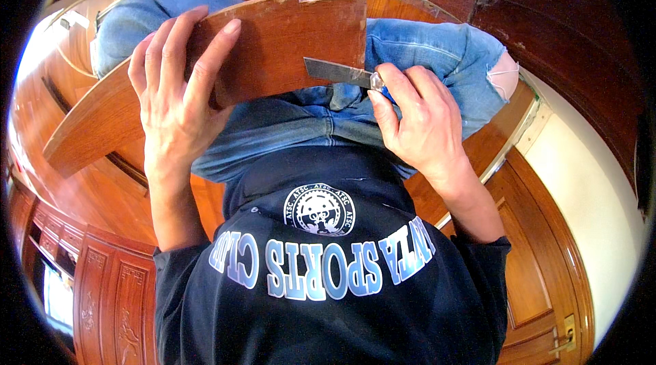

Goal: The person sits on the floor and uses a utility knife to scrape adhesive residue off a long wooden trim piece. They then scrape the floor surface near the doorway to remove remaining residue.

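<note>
A long, curved reddish-brown wooden board [277, 42] with a notch in its upper edge lies across my lap. My left hand [179, 78] grips it near the middle, fingers spread over the upper edge and face. My right hand [417, 114] holds a putty knife [338, 72] by its handle, mostly hidden in my fingers; a bit of clear and blue shows. The knife's flat grey metal blade points left, over the lower right corner of the board. Whether the blade touches the wood I cannot tell.
My legs in blue jeans [430, 49] are bent on a wooden floor [128, 201]. A panelled wooden door [528, 262] with a metal handle stands at the lower right, beside a pale wall [584, 160]. Carved wooden furniture [113, 288] is at the lower left.
</note>
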Motion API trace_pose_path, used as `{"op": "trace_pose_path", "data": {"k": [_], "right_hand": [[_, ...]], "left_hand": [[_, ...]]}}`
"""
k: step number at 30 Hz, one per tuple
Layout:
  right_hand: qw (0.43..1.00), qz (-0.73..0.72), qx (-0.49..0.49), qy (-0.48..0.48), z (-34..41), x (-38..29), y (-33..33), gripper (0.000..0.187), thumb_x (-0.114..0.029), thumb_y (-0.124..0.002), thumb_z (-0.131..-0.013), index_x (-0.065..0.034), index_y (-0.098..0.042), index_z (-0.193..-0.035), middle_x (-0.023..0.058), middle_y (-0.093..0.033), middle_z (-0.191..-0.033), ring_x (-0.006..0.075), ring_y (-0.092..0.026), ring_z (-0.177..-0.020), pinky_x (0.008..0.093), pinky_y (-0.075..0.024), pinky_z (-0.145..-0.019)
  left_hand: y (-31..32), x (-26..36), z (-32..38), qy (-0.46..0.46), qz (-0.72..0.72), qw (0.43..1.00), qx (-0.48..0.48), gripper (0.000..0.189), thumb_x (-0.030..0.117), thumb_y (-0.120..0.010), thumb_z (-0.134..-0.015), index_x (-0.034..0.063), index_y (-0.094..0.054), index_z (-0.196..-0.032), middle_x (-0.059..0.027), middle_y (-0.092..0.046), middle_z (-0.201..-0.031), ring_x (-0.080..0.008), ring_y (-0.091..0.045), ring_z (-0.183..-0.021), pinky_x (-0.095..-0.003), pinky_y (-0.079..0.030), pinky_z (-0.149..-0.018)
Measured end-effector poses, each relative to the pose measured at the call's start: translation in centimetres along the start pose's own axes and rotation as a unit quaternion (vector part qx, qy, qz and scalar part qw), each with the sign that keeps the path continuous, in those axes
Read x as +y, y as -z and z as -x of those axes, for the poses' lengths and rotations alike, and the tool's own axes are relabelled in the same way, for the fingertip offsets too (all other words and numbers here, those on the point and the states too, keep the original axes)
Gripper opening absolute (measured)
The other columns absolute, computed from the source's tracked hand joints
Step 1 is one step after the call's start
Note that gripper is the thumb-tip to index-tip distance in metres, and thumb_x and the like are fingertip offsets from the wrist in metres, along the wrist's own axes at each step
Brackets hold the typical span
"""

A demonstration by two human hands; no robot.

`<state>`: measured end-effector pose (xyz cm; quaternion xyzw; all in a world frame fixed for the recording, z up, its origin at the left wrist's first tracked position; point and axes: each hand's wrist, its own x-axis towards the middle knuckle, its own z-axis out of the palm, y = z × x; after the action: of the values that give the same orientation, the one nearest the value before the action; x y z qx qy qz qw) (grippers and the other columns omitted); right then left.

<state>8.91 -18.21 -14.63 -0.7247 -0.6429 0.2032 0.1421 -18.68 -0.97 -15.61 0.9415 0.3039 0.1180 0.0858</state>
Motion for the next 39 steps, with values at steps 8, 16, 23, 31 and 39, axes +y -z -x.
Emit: {"op": "trace_pose_path", "data": {"k": [8, 16, 23, 31, 39], "right_hand": [[1.0, -0.004, 0.011, 0.013, -1.2, 0.5, 0.0, 0.024, -0.025, -0.078, -0.091, -0.0123, -0.069, -0.108, 0.0102, -0.057, -0.083, 0.0337, -0.065, -0.078, 0.0463, -0.0543, -0.068], [0.999, -0.004, 0.021, 0.024, -2.3, 0.7, 0.5, 0.022, -0.024, -0.078, -0.091, -0.013, -0.068, -0.107, 0.0107, -0.057, -0.083, 0.0346, -0.065, -0.078, 0.0464, -0.0543, -0.067], [0.999, 0.005, 0.029, 0.033, -3.4, 1.1, 0.8, 0.022, -0.024, -0.078, -0.091, -0.0131, -0.069, -0.107, 0.0109, -0.06, -0.084, 0.0354, -0.066, -0.076, 0.0466, -0.0547, -0.067], [0.998, 0.054, 0.014, -0.034, -6.1, 1.8, 2.5, 0.027, -0.034, -0.069, -0.101, -0.0108, -0.07, -0.113, 0.0178, -0.069, -0.095, 0.0415, -0.072, -0.087, 0.0486, -0.0593, -0.074], [0.986, 0.039, 0.097, -0.129, -13.8, 13.5, -3.0, 0.043, -0.04, -0.062, -0.106, -0.0048, -0.07, -0.129, 0.0254, -0.075, -0.115, 0.0476, -0.07, -0.11, 0.0513, -0.0558, -0.096]], "left_hand": [[0.2, -0.1, 0.1, 0.005, 0.006, 1.0, -0.01, 0.093, 0.008, -0.088, -0.06, 0.0259, -0.063, -0.148, -0.0098, -0.059, -0.148, -0.0336, -0.058, -0.133, -0.0524, -0.038, -0.115], [0.0, -0.2, 0.1, 0.003, 0.006, 1.0, -0.002, 0.092, 0.006, -0.086, -0.059, 0.0261, -0.064, -0.146, -0.0098, -0.059, -0.149, -0.0334, -0.058, -0.133, -0.0519, -0.038, -0.116], [0.1, -0.3, 0.2, 0.006, 0.007, 1.0, -0.005, 0.09, 0.004, -0.084, -0.06, 0.0269, -0.065, -0.145, -0.0098, -0.059, -0.149, -0.0334, -0.059, -0.132, -0.0517, -0.039, -0.116], [0.1, -0.4, 0.8, -0.022, 0.011, 1.0, -0.009, 0.095, 0.009, -0.088, -0.056, 0.0227, -0.063, -0.146, -0.0136, -0.059, -0.15, -0.0372, -0.057, -0.137, -0.054, -0.039, -0.117], [0.7, -0.1, -0.1, 0.003, 0.024, 1.0, 0.005, 0.083, 0.01, -0.085, -0.062, 0.0267, -0.067, -0.141, -0.0112, -0.062, -0.144, -0.0341, -0.061, -0.129, -0.0516, -0.04, -0.114]]}}
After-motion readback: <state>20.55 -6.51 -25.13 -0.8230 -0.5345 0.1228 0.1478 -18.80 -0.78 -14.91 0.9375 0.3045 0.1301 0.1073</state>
